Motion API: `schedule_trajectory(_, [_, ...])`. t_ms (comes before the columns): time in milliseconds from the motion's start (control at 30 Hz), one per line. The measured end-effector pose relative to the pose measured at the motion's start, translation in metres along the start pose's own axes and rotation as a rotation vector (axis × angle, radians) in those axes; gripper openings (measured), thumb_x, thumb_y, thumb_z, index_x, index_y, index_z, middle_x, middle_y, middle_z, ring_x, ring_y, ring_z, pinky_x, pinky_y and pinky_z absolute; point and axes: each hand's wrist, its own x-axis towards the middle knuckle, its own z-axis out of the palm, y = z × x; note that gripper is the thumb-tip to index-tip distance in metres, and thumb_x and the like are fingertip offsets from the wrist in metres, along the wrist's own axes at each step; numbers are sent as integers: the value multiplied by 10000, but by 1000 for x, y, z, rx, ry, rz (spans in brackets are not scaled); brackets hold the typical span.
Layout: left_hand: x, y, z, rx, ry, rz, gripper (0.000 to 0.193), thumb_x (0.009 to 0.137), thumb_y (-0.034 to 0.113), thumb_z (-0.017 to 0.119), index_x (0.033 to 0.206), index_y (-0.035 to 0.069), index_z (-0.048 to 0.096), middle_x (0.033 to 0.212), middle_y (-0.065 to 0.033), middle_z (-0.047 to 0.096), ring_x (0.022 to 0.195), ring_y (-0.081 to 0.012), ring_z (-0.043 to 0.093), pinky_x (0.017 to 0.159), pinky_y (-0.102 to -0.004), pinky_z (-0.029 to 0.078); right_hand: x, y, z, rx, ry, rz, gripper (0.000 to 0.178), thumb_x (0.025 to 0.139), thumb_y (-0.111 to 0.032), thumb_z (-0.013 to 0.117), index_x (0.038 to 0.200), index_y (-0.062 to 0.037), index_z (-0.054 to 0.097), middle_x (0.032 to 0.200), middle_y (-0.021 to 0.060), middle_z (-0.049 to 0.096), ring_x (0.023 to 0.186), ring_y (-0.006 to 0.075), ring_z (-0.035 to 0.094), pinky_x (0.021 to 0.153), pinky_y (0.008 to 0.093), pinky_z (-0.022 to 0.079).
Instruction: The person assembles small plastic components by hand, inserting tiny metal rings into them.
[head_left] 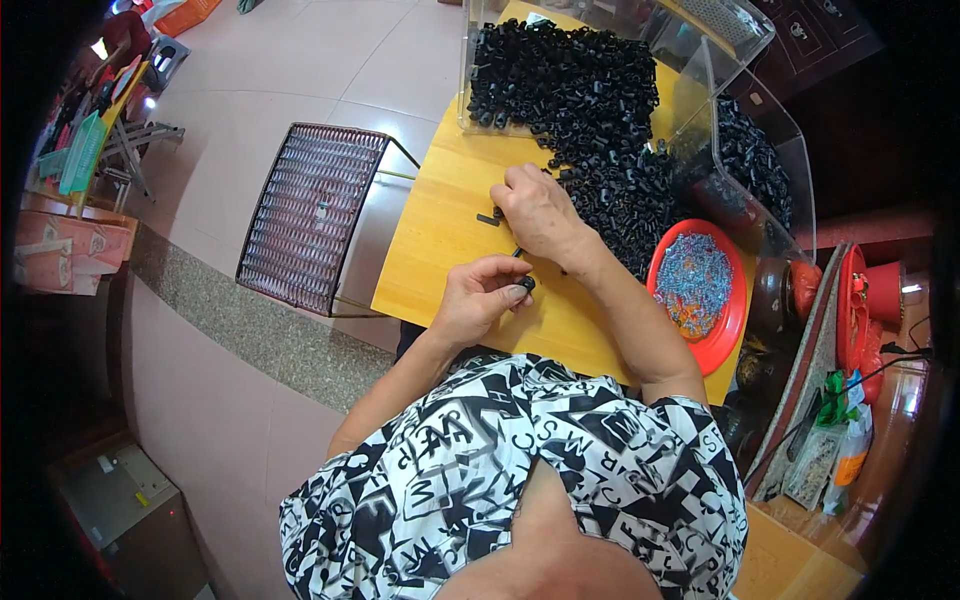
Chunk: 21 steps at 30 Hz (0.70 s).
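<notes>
My left hand (474, 302) pinches a small black plastic part (526, 284) between thumb and forefinger, low over the yellow tabletop (430, 235). Farther off, my right hand (540, 212) is closed with its fingertips down at the table. A dark bit shows at those fingertips, but the fingers hide most of it. Just left of them lies a short black strip (488, 220). To the right of my right hand spreads a big heap of small black plastic parts (615, 185).
A clear bin (466, 105) of black parts lies at the far end, another clear bin (765, 190) at right. A red plate (735, 325) holds small silvery pieces (692, 280). Left of the table stands a slatted metal rack (315, 215). A cluttered ledge (800, 390) lines the right.
</notes>
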Motion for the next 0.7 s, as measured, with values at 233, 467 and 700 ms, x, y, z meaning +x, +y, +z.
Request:
schedule_trajectory(233, [3, 0, -1, -45, 16, -12, 218, 752, -29, 573, 968, -20, 546, 808, -67, 576, 706, -131, 569, 624, -235, 462, -18, 2, -27, 193, 249, 100, 73, 658, 0, 559, 731, -1, 551, 704, 113, 520, 688, 228, 517, 616, 309, 424])
schedule_trajectory(467, [6, 5, 16, -273, -86, -33, 171, 751, 0, 592, 915, 2, 544, 812, -81, 574, 714, -146, 565, 623, -230, 454, -102, -12, -53, 1167, 163, 787, 45, 742, -26, 571, 785, -16, 575, 671, 0, 548, 581, 40, 480, 499, 186, 380])
schedule_trajectory(700, [12, -11, 22, -228, -123, -115, 181, 743, 0, 598, 914, 7, 542, 834, -84, 570, 723, -153, 558, 636, -233, 450, -149, -19, -48, 1271, 149, 860, 81, 760, -6, 560, 833, -15, 527, 720, -24, 516, 629, 32, 469, 542, 163, 376])
